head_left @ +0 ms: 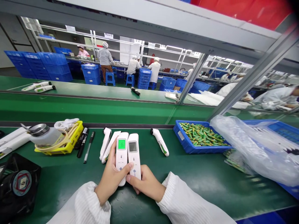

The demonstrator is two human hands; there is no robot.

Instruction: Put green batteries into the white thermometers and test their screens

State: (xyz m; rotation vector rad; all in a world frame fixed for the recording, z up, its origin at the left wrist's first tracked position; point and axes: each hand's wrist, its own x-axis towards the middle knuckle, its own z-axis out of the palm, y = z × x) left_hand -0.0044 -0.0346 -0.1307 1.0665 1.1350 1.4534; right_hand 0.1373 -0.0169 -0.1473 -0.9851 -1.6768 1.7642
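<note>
While both screens face up, the left hand (109,180) grips the lit thermometer (121,158) and the right hand (146,183) grips the grey-screened thermometer (134,155), thumbs on their buttons; seemingly a power check, calling next for a firm thumb press.

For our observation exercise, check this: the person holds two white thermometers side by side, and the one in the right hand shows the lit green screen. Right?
Not quite. The head view shows the green screen on the thermometer in the left hand; the right hand holds the one with the grey screen.
</note>
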